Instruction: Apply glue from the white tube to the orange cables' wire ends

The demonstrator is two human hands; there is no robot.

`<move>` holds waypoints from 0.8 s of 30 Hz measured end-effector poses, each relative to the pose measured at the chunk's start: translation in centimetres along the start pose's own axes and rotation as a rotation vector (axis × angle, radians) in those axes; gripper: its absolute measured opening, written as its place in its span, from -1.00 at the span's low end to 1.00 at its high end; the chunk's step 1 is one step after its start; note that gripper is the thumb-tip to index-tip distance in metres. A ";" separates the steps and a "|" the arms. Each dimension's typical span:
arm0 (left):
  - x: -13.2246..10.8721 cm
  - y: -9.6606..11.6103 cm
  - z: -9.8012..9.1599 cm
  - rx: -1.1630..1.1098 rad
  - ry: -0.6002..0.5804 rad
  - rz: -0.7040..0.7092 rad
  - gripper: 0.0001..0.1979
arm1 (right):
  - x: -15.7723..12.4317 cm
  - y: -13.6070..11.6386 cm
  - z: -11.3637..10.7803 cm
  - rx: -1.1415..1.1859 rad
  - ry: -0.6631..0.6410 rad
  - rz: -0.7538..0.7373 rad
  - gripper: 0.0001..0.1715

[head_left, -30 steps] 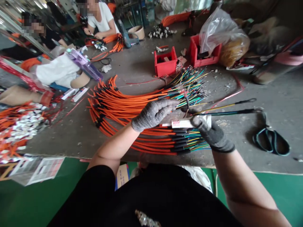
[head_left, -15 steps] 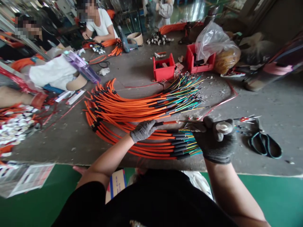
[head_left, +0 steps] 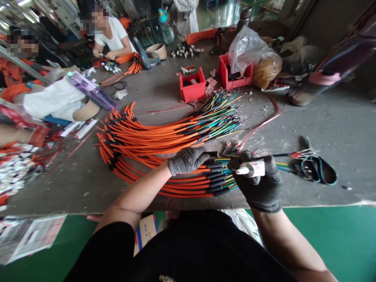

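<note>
My left hand (head_left: 188, 159), in a grey knit glove, is closed around a cable, with a black sleeve (head_left: 213, 154) showing past the fingertips. My right hand (head_left: 260, 188), gloved too, grips a small white bottle (head_left: 255, 169) whose nozzle points left. The same cable's wires run behind the right fingers to splayed ends with red parts (head_left: 295, 155). Below and beyond my hands lie a lower orange cable bundle (head_left: 188, 185) and an upper orange cable bundle (head_left: 147, 135), both with black sleeves and bared coloured wires. Dark-handled scissors (head_left: 326, 172) rest right of my right hand.
Two red bins (head_left: 192, 88) stand behind the cables, near a clear plastic bag (head_left: 245, 49) and a pink-banded bottle (head_left: 323, 78). White connectors (head_left: 20, 166) are heaped at left. Two co-workers sit at far left; one wears a white shirt (head_left: 114, 35). The table's front edge (head_left: 311, 205) is close.
The bottle has turned from facing me to pointing left. The black sleeve now sits farther along the cable, covering the orange stretch seen before. My view has shifted slightly right.
</note>
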State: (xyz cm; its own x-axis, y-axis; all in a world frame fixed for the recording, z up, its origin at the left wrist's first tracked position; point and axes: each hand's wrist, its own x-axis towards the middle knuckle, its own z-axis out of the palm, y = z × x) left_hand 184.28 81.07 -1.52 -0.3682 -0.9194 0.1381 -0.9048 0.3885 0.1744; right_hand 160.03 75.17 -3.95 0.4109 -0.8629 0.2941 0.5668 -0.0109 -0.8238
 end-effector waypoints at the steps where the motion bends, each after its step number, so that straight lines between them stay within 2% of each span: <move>1: 0.2 0.1 0.2 0.031 -0.011 -0.021 -0.58 | -0.2 0.0 -0.1 0.026 0.014 0.015 -0.49; 5: 0.2 0.6 0.2 0.001 0.005 -0.076 -0.64 | -0.6 -0.4 -0.3 0.078 0.106 0.092 -0.39; 10: 0.4 1.4 0.1 -0.115 0.049 -0.040 -0.65 | -0.1 -1.6 0.8 0.114 0.048 0.132 -0.29; 14: 0.9 2.0 0.6 -0.019 0.019 -0.129 -0.64 | -0.1 -2.2 1.5 0.130 0.021 0.144 -0.28; 17: 0.6 1.8 0.7 0.063 -0.038 -0.166 -0.61 | -0.4 -2.1 1.3 0.149 0.066 0.145 -0.31; 21: 0.2 1.3 0.4 0.054 -0.031 -0.076 -0.63 | -0.3 -2.2 1.3 0.170 0.064 0.177 -0.29; 24: 0.5 1.3 0.1 0.060 0.008 0.036 -0.65 | 0.0 -2.6 1.9 0.284 0.048 0.185 -0.29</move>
State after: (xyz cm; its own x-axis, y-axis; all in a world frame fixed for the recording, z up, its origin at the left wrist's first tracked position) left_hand 182.89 81.08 -1.36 -0.3992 -0.9043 0.1514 -0.9023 0.4168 0.1103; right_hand 159.92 76.20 -0.92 0.4950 -0.8600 0.1239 0.6650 0.2832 -0.6911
